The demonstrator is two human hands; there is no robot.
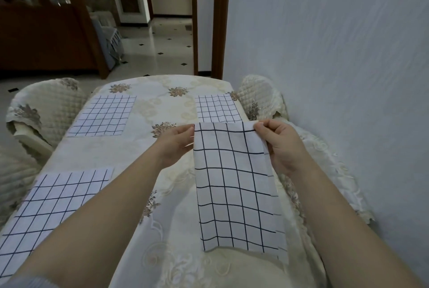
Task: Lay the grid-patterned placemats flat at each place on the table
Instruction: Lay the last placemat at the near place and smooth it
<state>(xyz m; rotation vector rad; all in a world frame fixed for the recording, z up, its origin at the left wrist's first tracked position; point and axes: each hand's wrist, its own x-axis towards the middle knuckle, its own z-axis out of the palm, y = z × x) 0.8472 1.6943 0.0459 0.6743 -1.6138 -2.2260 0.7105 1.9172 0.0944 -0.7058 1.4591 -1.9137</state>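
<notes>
From the head view, we've got our left hand (176, 146) pinching the top left corner of the held placemat (234, 183), and our right hand (281, 146) pinching the top right corner. It hangs lifted at the near right place, its lower edge down on the table (148, 148), with a second layer showing along its right side. Three more lie flat: the near-left placemat (46, 206), the far-left placemat (102, 115) and the far-right placemat (217, 107), just beyond our fingers. Quilted chairs (46, 101) flank the table's far end.
</notes>
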